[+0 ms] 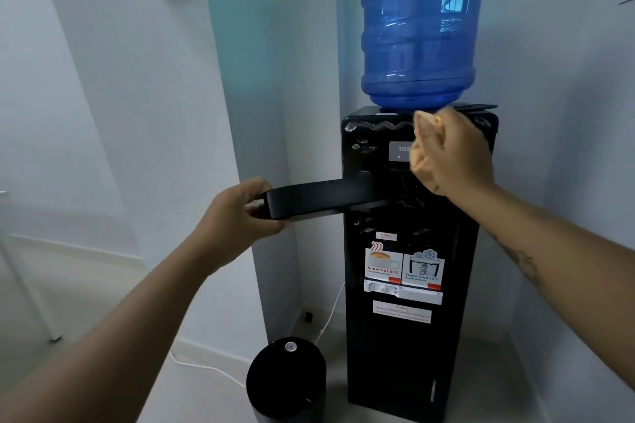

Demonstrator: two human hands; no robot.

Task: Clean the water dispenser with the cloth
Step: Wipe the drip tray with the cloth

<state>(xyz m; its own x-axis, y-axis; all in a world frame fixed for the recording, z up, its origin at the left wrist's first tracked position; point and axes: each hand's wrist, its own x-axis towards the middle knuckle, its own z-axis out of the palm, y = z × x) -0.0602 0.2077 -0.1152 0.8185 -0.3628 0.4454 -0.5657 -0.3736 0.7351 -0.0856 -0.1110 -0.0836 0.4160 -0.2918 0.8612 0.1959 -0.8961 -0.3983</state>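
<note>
While left hand (237, 216) grips tray (326, 197) end, right hand (453, 154) clutches cloth (420, 130) against dispenser (405, 354) upper front, pillar (247, 96) just left.

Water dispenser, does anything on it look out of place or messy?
Yes. A black panel sticks out sideways from the water dispenser front, gripped by the left hand. Whitish smears streak the glossy front near the top, where the right hand holds the cloth.

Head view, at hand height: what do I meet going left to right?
Left hand → black panel that it grips by the end → cloth → right hand, which holds the cloth at the front of the water dispenser.
</note>
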